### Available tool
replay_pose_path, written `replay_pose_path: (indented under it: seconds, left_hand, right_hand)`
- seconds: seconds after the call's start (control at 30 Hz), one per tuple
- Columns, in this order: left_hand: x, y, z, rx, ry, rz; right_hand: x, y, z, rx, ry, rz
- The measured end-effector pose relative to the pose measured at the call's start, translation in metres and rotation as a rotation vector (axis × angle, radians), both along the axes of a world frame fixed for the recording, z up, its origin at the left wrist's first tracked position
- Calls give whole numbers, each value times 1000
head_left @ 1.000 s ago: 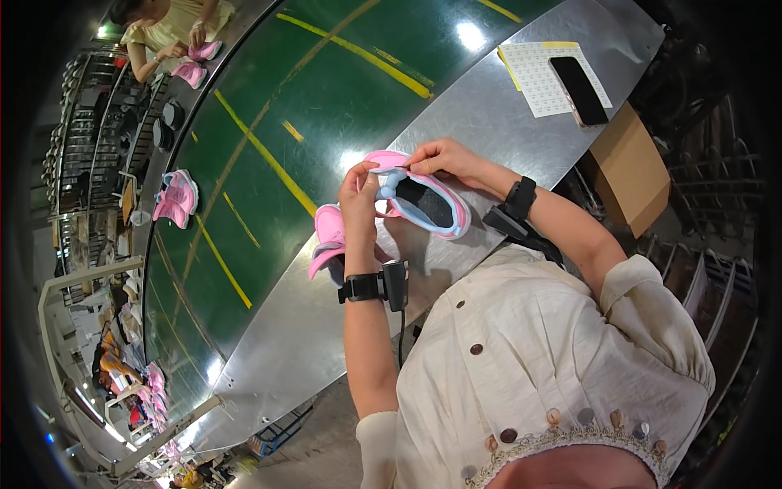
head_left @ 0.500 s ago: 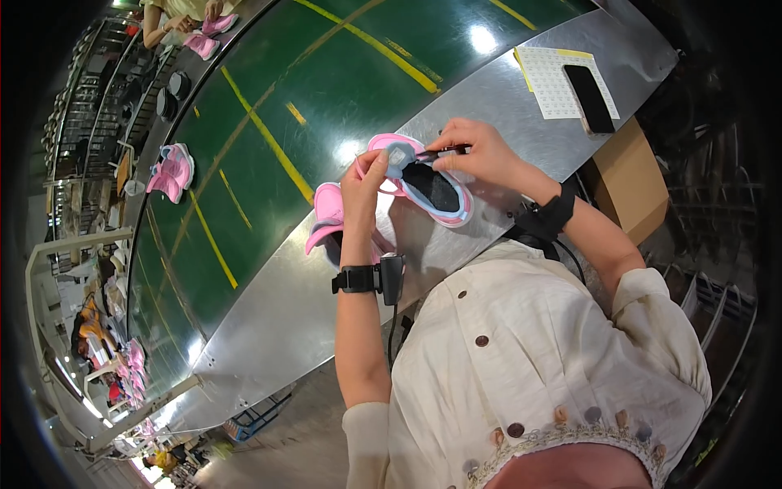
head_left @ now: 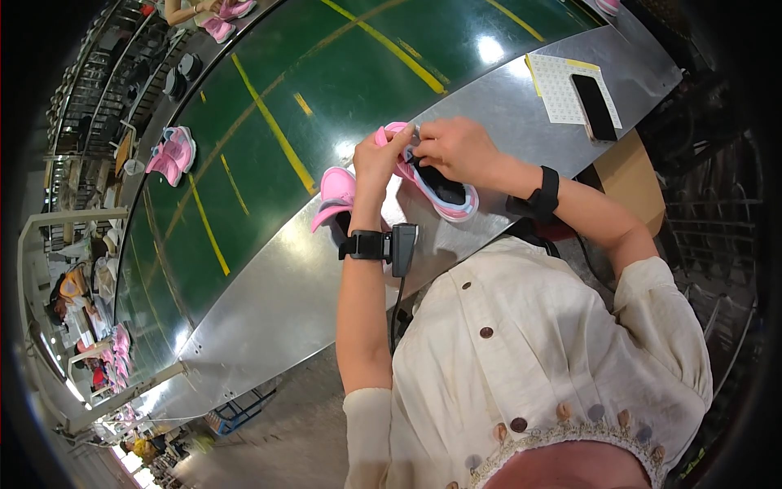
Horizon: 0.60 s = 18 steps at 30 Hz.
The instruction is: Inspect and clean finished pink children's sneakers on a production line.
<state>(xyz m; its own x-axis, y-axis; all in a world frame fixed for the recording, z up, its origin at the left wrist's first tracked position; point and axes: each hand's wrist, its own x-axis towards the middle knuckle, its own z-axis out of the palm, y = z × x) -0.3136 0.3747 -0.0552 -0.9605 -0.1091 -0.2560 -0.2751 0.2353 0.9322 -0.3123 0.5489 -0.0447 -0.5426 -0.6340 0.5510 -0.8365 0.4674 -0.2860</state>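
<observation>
A pink sneaker (head_left: 459,209) with pale blue lining, white sole edge and black insole lies on the metal ledge under both hands. My left hand (head_left: 376,165) is closed, thumb and finger pinching the shoe's upper near its tongue. Curled over the shoe opening, my right hand (head_left: 460,152) is closed, its fingertips close to the left ones. What the right fingers grip is hidden; a small pale glint shows between the two hands. A second pink sneaker (head_left: 336,186) sits left of my left wrist, partly covered by the forearm.
A green conveyor belt (head_left: 269,179) with yellow lines runs beyond the metal ledge (head_left: 269,301). Pink shoes (head_left: 173,155) ride its far side. On the ledge's right lie a printed sheet (head_left: 554,98) and a black phone (head_left: 594,107). A cardboard box (head_left: 631,183) stands below. Another person's hands (head_left: 208,8) hold pink shoes.
My right hand has turned over and moved in toward my left; the slim dark tool it held is now hidden. The shoe's grey-blue tongue, visible before, is covered by my fingers.
</observation>
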Motion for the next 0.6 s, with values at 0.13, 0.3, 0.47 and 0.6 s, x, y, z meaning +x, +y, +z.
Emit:
replay_pose_path:
  seconds: [0.13,0.3,0.47,0.6]
  left_hand:
    - [-1,-3,-10,81,11,38]
    - [-1,-2,-14,276,11,21]
    - [3,-2,-9,210,53,-3]
    - [22,1,8,-154,243,-57]
  right_hand:
    - [0,14,-8,-194,-459,-128]
    - [7,49,-27,-372,-709,-274]
    - [11,74,-60,-289,-609,-489]
    - [12,90,-81,-20,-468,-560]
